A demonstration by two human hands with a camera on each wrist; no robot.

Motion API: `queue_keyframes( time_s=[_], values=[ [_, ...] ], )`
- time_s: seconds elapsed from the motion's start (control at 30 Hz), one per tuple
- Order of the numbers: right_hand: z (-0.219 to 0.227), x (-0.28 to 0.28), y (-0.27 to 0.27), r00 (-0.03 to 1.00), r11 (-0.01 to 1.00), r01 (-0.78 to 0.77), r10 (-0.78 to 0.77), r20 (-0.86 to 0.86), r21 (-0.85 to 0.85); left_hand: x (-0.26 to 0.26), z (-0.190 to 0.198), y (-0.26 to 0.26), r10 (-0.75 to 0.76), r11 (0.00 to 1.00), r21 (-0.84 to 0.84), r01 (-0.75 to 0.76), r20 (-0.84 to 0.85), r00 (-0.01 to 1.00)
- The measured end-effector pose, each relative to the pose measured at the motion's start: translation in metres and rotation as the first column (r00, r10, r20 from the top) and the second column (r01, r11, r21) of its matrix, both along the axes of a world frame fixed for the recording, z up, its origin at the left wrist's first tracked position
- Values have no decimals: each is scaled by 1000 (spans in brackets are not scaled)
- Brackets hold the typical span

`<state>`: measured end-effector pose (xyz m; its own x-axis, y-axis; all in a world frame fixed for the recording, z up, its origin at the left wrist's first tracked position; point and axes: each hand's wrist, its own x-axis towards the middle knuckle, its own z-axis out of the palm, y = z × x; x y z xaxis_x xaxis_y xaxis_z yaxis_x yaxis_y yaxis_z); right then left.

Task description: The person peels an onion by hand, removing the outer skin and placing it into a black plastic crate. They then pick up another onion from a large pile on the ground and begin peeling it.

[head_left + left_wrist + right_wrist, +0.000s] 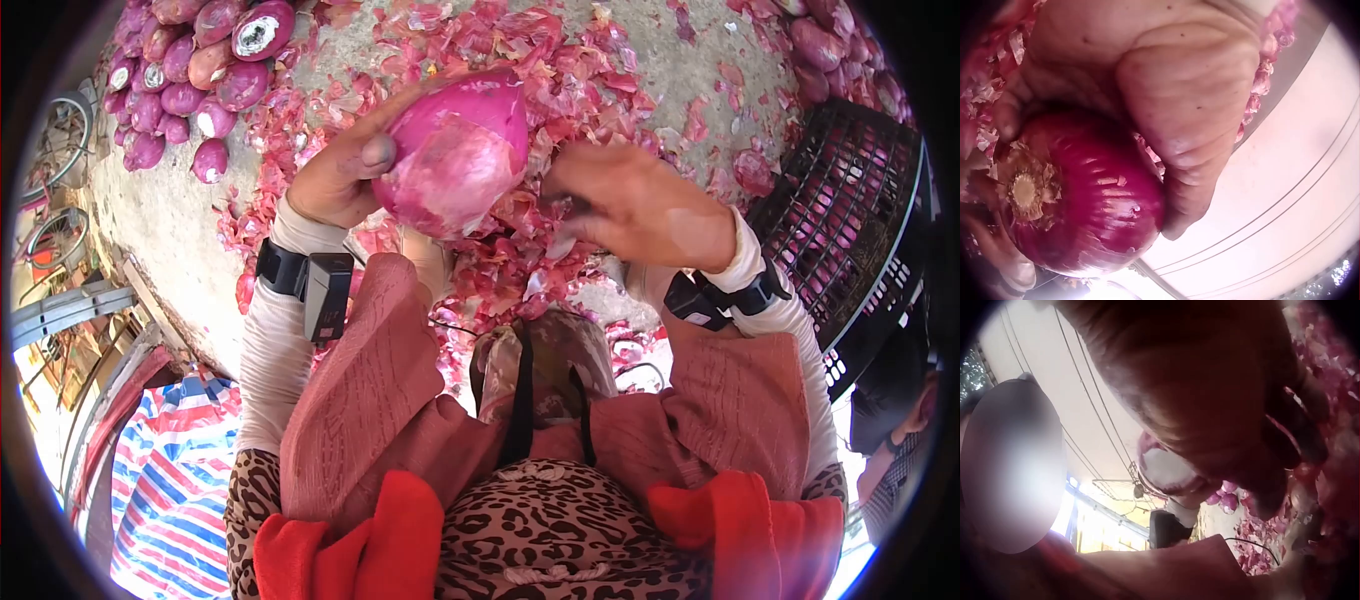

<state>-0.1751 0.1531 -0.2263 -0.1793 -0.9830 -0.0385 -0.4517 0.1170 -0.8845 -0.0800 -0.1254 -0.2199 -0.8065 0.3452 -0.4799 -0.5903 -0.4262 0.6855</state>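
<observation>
Likely firm and fairly heavy for one hand, this red onion (pixel 458 150) — dense flesh under dry, papery skin that flakes and slides. Probably best cupped around the broad middle, thumb on one flank and fingers on the other; the loose skin gives a poor hold. Held up above a litter of peelings (pixel 560 60) on the concrete floor (pixel 170 230), gripped in the left hand (pixel 340 175) with fingers and thumb curled round it. Deep magenta, glossy where peeled, with a pale scuffed patch facing the head camera and a dry tan root tuft (pixel 1024 190) seen from the left wrist. Just beside it, the right hand (pixel 640 205), fingers bent in a pinch — on a scrap of skin or a small tool, cannot tell. Off to the side, a heap of onions (pixel 185 75) and a black crate (pixel 850 220).
</observation>
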Motion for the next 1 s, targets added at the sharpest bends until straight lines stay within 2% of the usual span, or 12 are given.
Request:
queue_keyframes(
  time_s=[0.07,0.1,0.17,0.2,0.27,0.3,0.37,0.5,0.77,1.0],
  values=[
    [14,-7,-8,951,961,272,-262,163,-42,-2,-1,5,-22,1000,1,22,-2,1000],
    [16,-6,-12,951,961,273,-263,162,-42,-3,0,9,-21,1000,-18,21,-16,1000],
    [19,-4,-19,896,872,443,-426,124,-209,-4,1,14,-22,999,-37,21,-29,999],
    [19,-1,-21,896,871,444,-427,124,-210,-5,3,16,-12,999,-50,10,-30,999],
    [16,7,-21,839,810,535,-542,42,-239,-6,6,21,-3,998,-61,2,-30,1000],
    [16,7,-22,839,810,535,-542,42,-238,-7,8,23,38,997,-73,-40,-25,999],
    [14,8,-23,807,775,525,-584,-82,-353,-7,10,26,80,993,-87,-82,-21,997],
    [11,8,-23,812,778,515,-577,-86,-361,-10,11,29,96,987,-123,-102,-48,994],
    [8,10,-24,825,783,541,-564,13,-306,-12,18,32,97,975,-194,-107,-63,993],
    [9,5,-20,846,809,526,-531,58,-263,-12,12,31,21,965,-258,-44,-92,996]
  ],
)
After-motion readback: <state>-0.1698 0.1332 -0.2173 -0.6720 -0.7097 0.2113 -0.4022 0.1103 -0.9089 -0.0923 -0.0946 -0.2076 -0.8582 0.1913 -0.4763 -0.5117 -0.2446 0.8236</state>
